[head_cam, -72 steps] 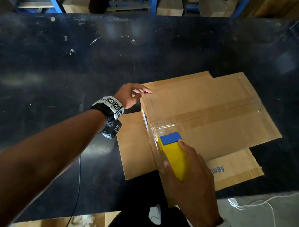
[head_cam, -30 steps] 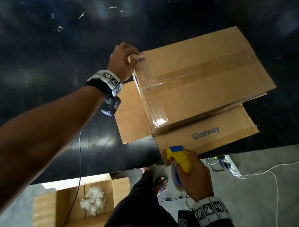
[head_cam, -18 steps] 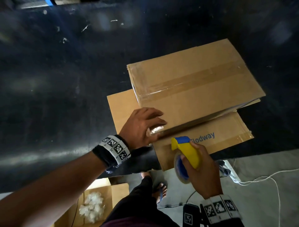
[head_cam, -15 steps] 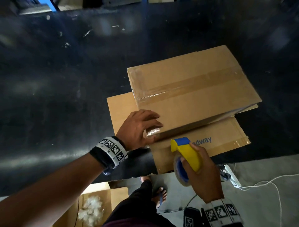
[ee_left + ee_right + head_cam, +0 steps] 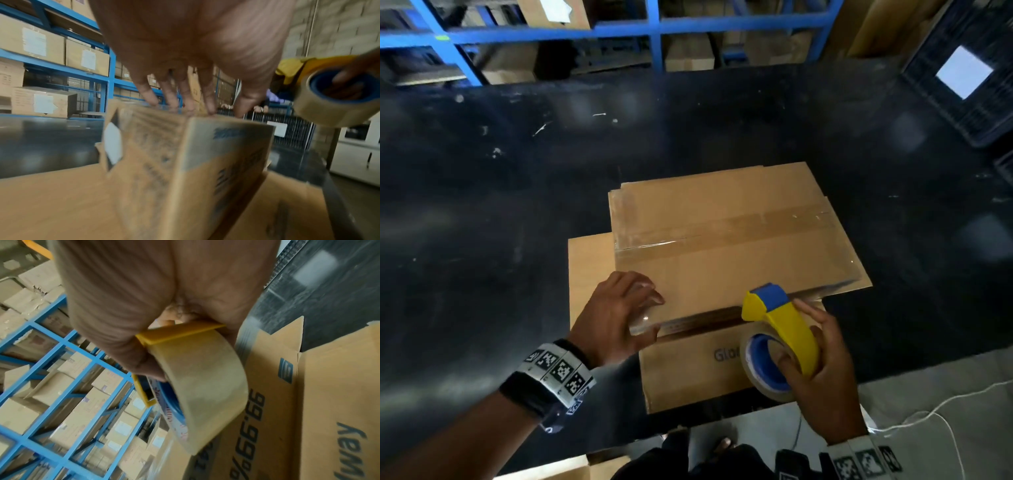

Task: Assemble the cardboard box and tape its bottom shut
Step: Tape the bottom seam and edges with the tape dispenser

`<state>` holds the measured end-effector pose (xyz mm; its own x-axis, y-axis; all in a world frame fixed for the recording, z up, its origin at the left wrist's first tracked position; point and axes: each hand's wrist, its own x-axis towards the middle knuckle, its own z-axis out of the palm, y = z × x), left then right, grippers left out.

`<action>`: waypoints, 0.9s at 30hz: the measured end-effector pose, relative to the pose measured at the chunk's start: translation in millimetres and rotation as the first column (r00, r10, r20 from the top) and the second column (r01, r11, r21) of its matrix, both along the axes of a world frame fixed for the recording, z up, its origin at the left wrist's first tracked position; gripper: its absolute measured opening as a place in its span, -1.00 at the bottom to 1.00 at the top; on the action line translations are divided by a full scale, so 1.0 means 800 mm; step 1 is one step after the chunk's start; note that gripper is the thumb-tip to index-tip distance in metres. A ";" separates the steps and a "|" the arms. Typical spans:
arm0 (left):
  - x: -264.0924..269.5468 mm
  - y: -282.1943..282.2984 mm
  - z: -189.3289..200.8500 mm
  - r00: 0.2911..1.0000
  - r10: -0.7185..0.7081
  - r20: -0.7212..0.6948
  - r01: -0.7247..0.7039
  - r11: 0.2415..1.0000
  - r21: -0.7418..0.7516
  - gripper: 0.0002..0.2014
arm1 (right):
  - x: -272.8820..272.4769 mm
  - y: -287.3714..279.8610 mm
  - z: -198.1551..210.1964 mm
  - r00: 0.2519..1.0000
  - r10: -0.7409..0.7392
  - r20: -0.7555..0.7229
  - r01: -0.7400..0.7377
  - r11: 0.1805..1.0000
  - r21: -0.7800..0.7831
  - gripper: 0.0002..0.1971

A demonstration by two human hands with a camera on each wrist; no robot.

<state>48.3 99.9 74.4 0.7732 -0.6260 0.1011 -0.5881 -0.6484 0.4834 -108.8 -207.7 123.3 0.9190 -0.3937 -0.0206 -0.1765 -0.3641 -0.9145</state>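
Note:
A brown cardboard box [image 5: 726, 240] stands bottom-up on the black table [image 5: 482, 240], its lower flaps spread flat around it. Clear tape [image 5: 722, 228] runs along the centre seam, and more tape covers the left edge. My left hand [image 5: 619, 315] presses flat with straight fingers on the box's near left corner [image 5: 185, 118], over a shiny tape end. My right hand [image 5: 815, 363] grips a yellow and blue tape dispenser [image 5: 777, 329] with its tape roll [image 5: 205, 391], held at the box's near edge [image 5: 273, 386].
Blue shelving [image 5: 654, 31] with stacked cartons stands behind the table. A dark crate [image 5: 969, 82] sits at the far right. Another open carton [image 5: 551, 471] lies on the floor below the table's near edge, and white cables [image 5: 928, 414] trail on the floor at the right.
My left hand moved from the box's far left corner to its near left corner and pressed the tape down. My right hand brought the dispenser back up to the near edge.

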 end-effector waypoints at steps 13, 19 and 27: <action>-0.028 -0.278 -0.009 0.996 -0.079 -0.030 0.077 0.995 -0.061 -0.49 | 0.017 -0.272 -0.082 0.790 -0.601 -0.121 0.561 0.787 -0.256 -0.57; -0.030 -0.337 -0.033 0.998 0.048 0.047 -0.053 0.993 0.103 -0.47 | 0.021 -0.378 -0.173 0.787 -0.579 -0.214 0.488 0.795 -0.359 -0.64; -0.031 -0.346 -0.031 0.994 0.103 0.046 -0.105 0.992 0.064 -0.49 | 0.024 -0.466 -0.218 0.758 -0.518 -0.397 0.382 0.845 -0.374 -0.86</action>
<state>23.5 -177.0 49.9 0.8303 -0.5489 0.0968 -0.5352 -0.7367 0.4133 -89.7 -580.7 -51.3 0.5350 -0.8116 -0.2346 -0.7566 -0.3368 -0.5604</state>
